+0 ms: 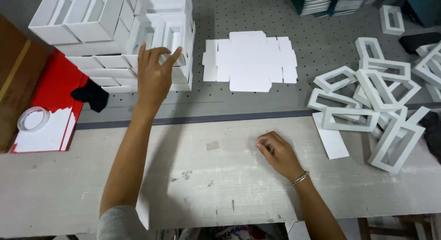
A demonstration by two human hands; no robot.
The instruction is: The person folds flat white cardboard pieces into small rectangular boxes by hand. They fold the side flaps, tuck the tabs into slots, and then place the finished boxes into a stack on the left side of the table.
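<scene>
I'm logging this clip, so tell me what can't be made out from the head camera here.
- Left hand: it covers the spot it touches on the stacked white boxes; grip unclear.
- Right hand: fingers curled on the table, anything beneath hidden.
- Stack's top: cut off by the frame edge.
- Dark items, top right: cropped.

1. The stacked boxes (138,33) are white.
2. The flat card (250,60) right of them is white too.
3. The mat (321,52) under them is grey with small dots.
4. The sheet (57,86) left of them is red.
</scene>
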